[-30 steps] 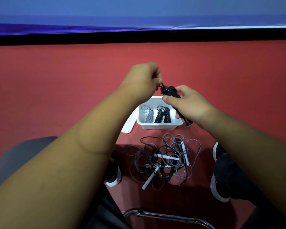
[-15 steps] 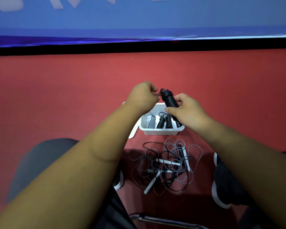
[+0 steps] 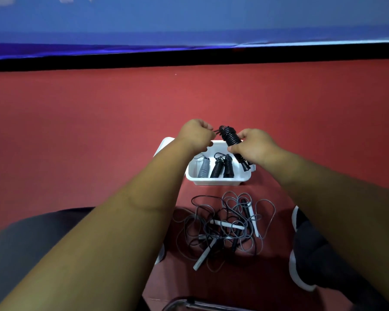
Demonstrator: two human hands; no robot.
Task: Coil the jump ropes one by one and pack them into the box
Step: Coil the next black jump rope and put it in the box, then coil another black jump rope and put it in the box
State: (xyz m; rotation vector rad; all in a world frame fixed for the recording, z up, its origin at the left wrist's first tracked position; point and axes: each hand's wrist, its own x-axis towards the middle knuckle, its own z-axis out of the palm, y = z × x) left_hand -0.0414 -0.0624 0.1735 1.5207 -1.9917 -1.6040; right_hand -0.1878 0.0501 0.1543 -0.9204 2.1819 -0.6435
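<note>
A coiled black jump rope [image 3: 230, 136] is held in the air above the white box [image 3: 218, 181]. My right hand [image 3: 252, 145] grips its wound handles, whose black tips stick out below the palm. My left hand [image 3: 197, 134] pinches the loose rope end at the top of the coil. In the box lie one grey coiled rope [image 3: 203, 169] and two black coiled ropes [image 3: 221, 168]. On the red floor nearer to me sits a tangled pile of loose ropes [image 3: 225, 225] with white and dark handles.
A white lid [image 3: 164, 144] leans at the box's left side. My two dark shoes [image 3: 305, 248] flank the pile, the left one mostly hidden under my arm. A chrome chair bar [image 3: 195, 305] runs along the bottom edge. A blue banner hangs beyond the floor.
Both hands with the coiled black rope have moved away from me and now hang over the box. The left hand keeps pinching the rope end.
</note>
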